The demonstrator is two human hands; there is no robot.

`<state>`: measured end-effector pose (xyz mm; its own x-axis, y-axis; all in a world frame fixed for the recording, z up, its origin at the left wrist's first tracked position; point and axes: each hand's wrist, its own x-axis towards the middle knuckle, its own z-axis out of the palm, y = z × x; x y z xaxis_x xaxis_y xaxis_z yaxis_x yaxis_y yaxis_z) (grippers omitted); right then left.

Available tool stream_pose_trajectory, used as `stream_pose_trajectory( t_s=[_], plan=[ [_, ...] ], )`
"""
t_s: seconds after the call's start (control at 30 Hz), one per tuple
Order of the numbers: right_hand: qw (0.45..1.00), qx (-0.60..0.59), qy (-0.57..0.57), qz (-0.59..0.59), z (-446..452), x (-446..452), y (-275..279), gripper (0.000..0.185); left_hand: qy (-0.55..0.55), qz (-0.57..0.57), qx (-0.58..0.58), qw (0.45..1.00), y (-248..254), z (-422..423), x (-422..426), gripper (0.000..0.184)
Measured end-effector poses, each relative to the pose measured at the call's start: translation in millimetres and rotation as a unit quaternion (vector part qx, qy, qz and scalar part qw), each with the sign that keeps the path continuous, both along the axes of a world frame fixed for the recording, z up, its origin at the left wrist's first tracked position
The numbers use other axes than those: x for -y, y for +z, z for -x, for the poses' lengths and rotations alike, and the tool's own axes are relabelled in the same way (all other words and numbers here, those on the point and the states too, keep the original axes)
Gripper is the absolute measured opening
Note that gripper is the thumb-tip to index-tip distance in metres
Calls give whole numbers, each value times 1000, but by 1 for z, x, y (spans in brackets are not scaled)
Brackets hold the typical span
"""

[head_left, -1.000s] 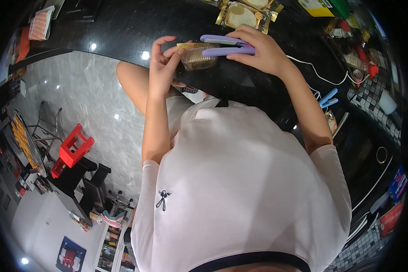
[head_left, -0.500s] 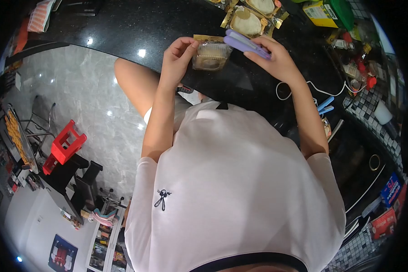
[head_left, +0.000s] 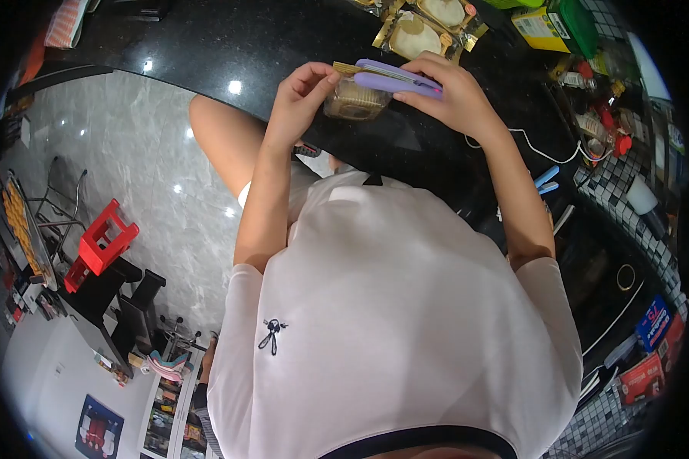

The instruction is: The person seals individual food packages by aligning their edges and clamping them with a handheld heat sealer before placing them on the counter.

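- The left hand [head_left: 298, 103] has its thumb and forefinger pinched on the gold top edge of the packet [head_left: 357, 103], at the left; its other fingers are curled in.
- The packet, clear with a ribbed tray showing inside, is between the two hands, over the near side of the black bench [head_left: 191, 53].
- The right hand [head_left: 459, 96] holds the purple clamp [head_left: 398, 83], fingers closed about its right end, thumb at the near arm.
- The purple clamp points left, its two arms slightly parted, their tips overlapping the gold edge; I cannot tell whether the edge sits between them.
- Gold packs [head_left: 409, 38] with pale round contents lie on the bench just beyond the purple clamp.
- At far right stands a green container [head_left: 579, 30] with a yellow label.
- A white cord [head_left: 566, 162] runs right of the right forearm, and a blue clamp [head_left: 546, 178] lies just nearer.
- Well left, a red stool [head_left: 109, 243] stands on the grey floor [head_left: 157, 145].
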<state>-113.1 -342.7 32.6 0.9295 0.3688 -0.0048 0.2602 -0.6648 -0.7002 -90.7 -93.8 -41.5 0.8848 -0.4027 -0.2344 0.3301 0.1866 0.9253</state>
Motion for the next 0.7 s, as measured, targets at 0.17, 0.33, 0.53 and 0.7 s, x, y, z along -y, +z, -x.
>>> stream_pose_trajectory(
  t_s=[0.17, 0.33, 0.53, 0.7],
  plan=[
    [1000, 11, 5, 15, -1, -2, 1, 28, -15, -7, 7, 1000, -2, -1, 0, 10],
    [1000, -12, -5, 28, 3, 2, -3, 33, -11, 11, -7, 1000, -1, 1, 7, 10],
    [999, -18, -32, -32, 10, 14, -6, 36, -13, 37, -23, 999, -4, 0, 7, 10],
    [1000, -28, -7, -1, 10, 7, 7, 33, -24, 29, -25, 999, -3, 0, 7, 10]
  ],
)
